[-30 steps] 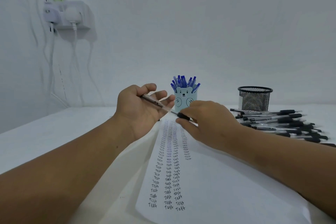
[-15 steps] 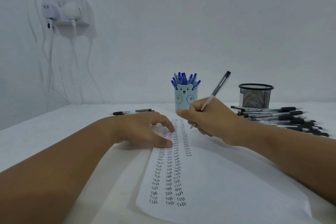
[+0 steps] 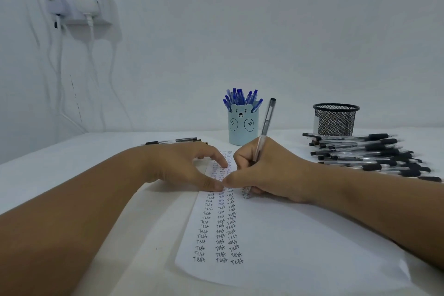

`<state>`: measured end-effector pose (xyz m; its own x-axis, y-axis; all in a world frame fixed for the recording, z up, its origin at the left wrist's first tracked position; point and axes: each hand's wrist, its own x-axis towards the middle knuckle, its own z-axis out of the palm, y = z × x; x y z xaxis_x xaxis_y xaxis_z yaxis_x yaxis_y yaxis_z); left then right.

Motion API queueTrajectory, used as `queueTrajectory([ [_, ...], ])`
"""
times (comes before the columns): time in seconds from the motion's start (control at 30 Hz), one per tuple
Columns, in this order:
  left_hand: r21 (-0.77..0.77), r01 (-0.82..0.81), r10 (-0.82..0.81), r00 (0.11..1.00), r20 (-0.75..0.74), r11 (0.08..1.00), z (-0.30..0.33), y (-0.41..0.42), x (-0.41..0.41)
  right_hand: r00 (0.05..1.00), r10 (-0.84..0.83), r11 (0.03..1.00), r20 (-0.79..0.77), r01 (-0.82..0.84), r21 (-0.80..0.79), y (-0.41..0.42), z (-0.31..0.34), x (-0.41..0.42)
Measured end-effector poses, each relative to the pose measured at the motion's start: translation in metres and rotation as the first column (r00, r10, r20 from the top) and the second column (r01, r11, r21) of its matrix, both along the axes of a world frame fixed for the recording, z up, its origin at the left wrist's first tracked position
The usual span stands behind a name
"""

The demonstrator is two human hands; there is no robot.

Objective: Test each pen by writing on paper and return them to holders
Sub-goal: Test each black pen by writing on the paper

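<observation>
My right hand [image 3: 269, 170] grips a clear pen with a black cap end [image 3: 265, 125], its tip down on the white paper [image 3: 300, 247] at the fourth column of "Test" words. My left hand [image 3: 182, 166] rests on the paper's upper left, thumb and index finger pressing it flat. A light blue bear holder [image 3: 242, 127] full of blue pens stands behind the hands. A black mesh holder [image 3: 335, 119] stands at the back right, with a pile of black pens [image 3: 367, 154] lying in front of it.
One or two black pens [image 3: 173, 141] lie on the white table [image 3: 72, 158] behind my left hand. A wall socket with plugs and hanging cables [image 3: 79, 5] is at the upper left. The wall runs close behind the holders.
A second ago both hands held the pen in the air. My left hand then dropped onto the paper, and my right hand has brought the pen upright and lower down the sheet.
</observation>
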<state>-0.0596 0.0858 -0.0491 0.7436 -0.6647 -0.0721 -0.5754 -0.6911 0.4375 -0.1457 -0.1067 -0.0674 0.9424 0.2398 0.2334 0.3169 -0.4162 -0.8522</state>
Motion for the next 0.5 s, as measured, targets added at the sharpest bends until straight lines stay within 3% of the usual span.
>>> queueTrajectory([
  [0.5,-0.016,0.001,-0.002,1.0,-0.027,1.0,0.0026,-0.0008,-0.0057,0.997,-0.01,0.981,0.077,0.025,-0.191,0.0025,0.0003,-0.0052],
])
